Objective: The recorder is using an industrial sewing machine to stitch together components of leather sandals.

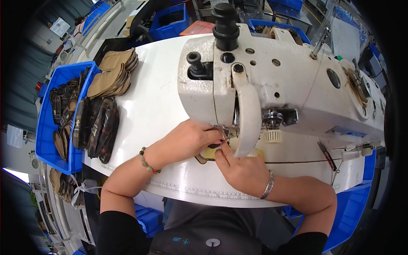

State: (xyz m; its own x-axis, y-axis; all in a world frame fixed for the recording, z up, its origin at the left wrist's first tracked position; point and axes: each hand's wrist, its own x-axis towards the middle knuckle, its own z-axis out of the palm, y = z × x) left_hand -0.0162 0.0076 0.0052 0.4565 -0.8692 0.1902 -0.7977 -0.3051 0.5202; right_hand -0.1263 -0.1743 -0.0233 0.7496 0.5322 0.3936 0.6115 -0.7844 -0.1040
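Note:
A white sewing machine [276, 85] stands over the pale table, and both my hands meet at its presser foot [228, 132]. My left hand [191, 138] is closed, thumb and fingertips pinching at the foot from the left. Just in front and to the right, my right hand [246, 172] has its fingers bent together at the same spot. Between them is a small tan-edged fabric piece [201, 160], mostly covered by the fingers. Yellow shows beneath the fingers and beside the right hand. A thin dark strip [293, 162] runs rightward from behind the right hand.
Thread snips [327, 155] lie on the table at right. At left, a blue bin [46, 146] holds plaid and tan fabric pieces. Beside it lie stacked tan pieces [111, 78] and plaid pieces [102, 127]. A printed ruler scale [191, 187] follows the table's near edge.

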